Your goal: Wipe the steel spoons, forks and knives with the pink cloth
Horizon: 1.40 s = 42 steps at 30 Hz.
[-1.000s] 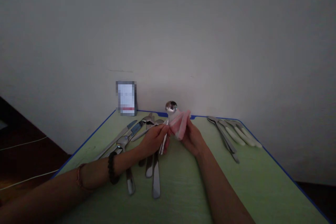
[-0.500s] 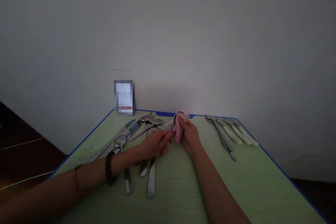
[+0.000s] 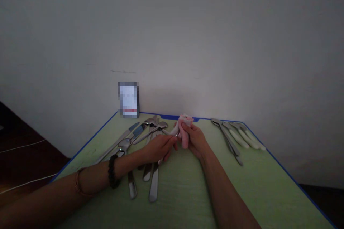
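Observation:
My left hand point(image 3: 158, 147) is closed around the handle of a metal spoon point(image 3: 174, 131), which points up and away toward the wall. My right hand point(image 3: 194, 138) is closed on a pink cloth point(image 3: 184, 126) wrapped over the spoon's bowl, so the bowl is hidden. Both hands meet over the middle of the green table point(image 3: 188, 189), a little above its surface. A dark bead bracelet and a thin band circle my left wrist.
A spread of knives and spoons point(image 3: 139, 143) lies left of my hands. A row of cutlery, some white-handled point(image 3: 239, 136), lies at the right. A small blurred card point(image 3: 128, 99) leans against the wall at the back. The table has a blue edge.
The spoon's bowl, bare and raised a second ago, is now covered by the pink cloth. My right hand has closed over it and both hands have sunk slightly.

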{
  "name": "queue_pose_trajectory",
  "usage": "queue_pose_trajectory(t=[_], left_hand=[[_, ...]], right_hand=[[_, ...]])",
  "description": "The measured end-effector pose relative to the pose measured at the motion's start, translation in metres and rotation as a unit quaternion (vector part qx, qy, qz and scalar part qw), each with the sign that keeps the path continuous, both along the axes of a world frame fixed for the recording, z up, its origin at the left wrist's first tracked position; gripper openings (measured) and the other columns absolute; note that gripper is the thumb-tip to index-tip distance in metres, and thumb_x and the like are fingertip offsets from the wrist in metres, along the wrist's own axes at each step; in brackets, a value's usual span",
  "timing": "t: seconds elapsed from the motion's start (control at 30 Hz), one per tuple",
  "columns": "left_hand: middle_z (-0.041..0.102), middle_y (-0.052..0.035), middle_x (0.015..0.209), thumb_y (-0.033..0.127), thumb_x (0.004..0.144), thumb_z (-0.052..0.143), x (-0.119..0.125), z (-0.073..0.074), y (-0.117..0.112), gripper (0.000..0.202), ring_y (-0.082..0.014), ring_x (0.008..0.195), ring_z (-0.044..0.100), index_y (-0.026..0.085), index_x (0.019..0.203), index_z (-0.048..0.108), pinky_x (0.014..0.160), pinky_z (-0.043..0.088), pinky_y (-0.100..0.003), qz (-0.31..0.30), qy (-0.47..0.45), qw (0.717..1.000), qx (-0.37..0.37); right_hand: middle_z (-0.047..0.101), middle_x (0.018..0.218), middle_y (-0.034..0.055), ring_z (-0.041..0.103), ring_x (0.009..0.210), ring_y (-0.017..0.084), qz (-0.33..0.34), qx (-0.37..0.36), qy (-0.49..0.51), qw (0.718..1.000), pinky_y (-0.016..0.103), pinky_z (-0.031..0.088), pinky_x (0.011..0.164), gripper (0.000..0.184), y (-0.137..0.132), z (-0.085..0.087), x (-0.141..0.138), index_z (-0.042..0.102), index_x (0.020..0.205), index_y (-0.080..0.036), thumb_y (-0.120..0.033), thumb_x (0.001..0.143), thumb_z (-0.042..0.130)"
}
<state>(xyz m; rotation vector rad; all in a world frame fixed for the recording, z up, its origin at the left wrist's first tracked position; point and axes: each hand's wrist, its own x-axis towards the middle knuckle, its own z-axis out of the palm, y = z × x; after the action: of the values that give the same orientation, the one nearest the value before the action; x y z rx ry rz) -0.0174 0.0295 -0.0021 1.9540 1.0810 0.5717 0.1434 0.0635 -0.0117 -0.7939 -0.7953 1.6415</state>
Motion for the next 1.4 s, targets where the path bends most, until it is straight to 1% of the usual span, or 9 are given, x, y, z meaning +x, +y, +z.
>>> queue_pose_trajectory(t=[0.2,0.33,0.57,0.77,0.93,1.07,1.17,1.3,1.4], left_hand=[[0.048,0.0068,0.042,0.037,0.096,0.031,0.000,-0.001,0.001,0.037,-0.0119,0.042,0.048,0.019,0.076,0.057,0.055,0.041,-0.022,-0.003,0.030,0.999,0.009],[0.047,0.0072,0.042,0.037,0.097,0.029,0.000,0.001,-0.001,0.038,-0.0117,0.041,0.048,0.019,0.078,0.057,0.053,0.041,-0.022,-0.022,0.037,0.999,-0.009],[0.047,0.0059,0.042,0.036,0.097,0.025,-0.001,0.003,-0.002,0.041,-0.0120,0.042,0.049,0.019,0.075,0.055,0.053,0.041,-0.021,-0.018,0.034,0.999,0.002],[0.053,0.0034,0.047,0.034,0.097,0.025,-0.001,-0.001,0.001,0.038,-0.0125,0.047,0.053,0.020,0.073,0.051,0.053,0.041,-0.021,-0.001,0.036,0.999,0.028],[0.053,0.0032,0.047,0.036,0.097,0.027,0.000,-0.001,0.002,0.038,-0.0135,0.048,0.053,0.019,0.074,0.053,0.053,0.040,-0.022,0.009,0.031,0.999,0.001],[0.056,0.0037,0.050,0.038,0.095,0.034,-0.001,0.006,-0.002,0.035,-0.0131,0.050,0.053,0.017,0.083,0.059,0.055,0.040,-0.022,-0.041,0.016,0.999,-0.004],[0.055,0.0040,0.050,0.036,0.096,0.031,-0.001,0.011,-0.006,0.037,-0.0118,0.050,0.051,0.017,0.079,0.059,0.058,0.040,-0.021,-0.082,0.030,0.996,-0.016],[0.052,0.0022,0.056,0.032,0.096,0.027,0.000,0.007,-0.003,0.038,-0.0124,0.054,0.048,0.019,0.067,0.050,0.060,0.039,-0.023,-0.048,0.101,0.992,0.062],[0.055,-0.0008,0.065,0.026,0.093,0.028,-0.001,-0.001,0.004,0.032,-0.0142,0.060,0.049,0.019,0.071,0.050,0.061,0.040,-0.025,-0.007,0.133,0.984,0.121]], right_hand=[[0.069,0.072,-0.0001,0.061,0.063,0.012,-0.103,0.046,0.022,0.993,0.025,0.050,0.063,0.034,0.004,-0.006,-0.004,0.069,0.078,-0.017,-0.035,0.055,0.084],[0.070,0.072,0.0015,0.060,0.060,0.013,-0.161,0.028,0.006,0.987,0.025,0.048,0.057,0.039,0.005,-0.006,-0.004,0.068,0.079,-0.016,-0.045,0.057,0.082],[0.069,0.064,0.0018,0.055,0.052,0.011,-0.146,0.043,-0.078,0.985,0.022,0.042,0.050,0.040,0.001,-0.009,-0.013,0.068,0.073,-0.014,-0.052,0.063,0.076],[0.072,0.066,0.0058,0.063,0.060,0.016,-0.148,-0.011,-0.050,0.988,0.026,0.049,0.057,0.035,-0.006,-0.007,-0.030,0.071,0.073,-0.013,-0.046,0.063,0.078],[0.072,0.065,0.0045,0.064,0.060,0.016,-0.149,-0.012,-0.054,0.987,0.025,0.051,0.057,0.032,-0.005,-0.008,-0.026,0.071,0.070,-0.013,-0.042,0.061,0.080],[0.074,0.071,0.0030,0.067,0.066,0.015,-0.189,-0.005,0.030,0.981,0.025,0.055,0.065,0.028,0.000,-0.006,-0.014,0.071,0.075,-0.015,-0.039,0.063,0.079],[0.075,0.080,0.0021,0.069,0.075,0.013,-0.244,-0.009,0.079,0.966,0.023,0.055,0.075,0.022,0.004,-0.002,-0.003,0.070,0.080,-0.017,-0.034,0.068,0.077],[0.074,0.079,0.0028,0.069,0.078,0.015,-0.259,-0.027,0.072,0.963,0.024,0.056,0.076,0.015,0.006,0.003,-0.003,0.068,0.078,-0.019,-0.033,0.075,0.071],[0.073,0.073,0.0030,0.069,0.073,0.016,-0.241,-0.038,0.049,0.969,0.026,0.056,0.071,0.020,0.001,0.003,-0.020,0.067,0.074,-0.019,-0.039,0.076,0.068]])
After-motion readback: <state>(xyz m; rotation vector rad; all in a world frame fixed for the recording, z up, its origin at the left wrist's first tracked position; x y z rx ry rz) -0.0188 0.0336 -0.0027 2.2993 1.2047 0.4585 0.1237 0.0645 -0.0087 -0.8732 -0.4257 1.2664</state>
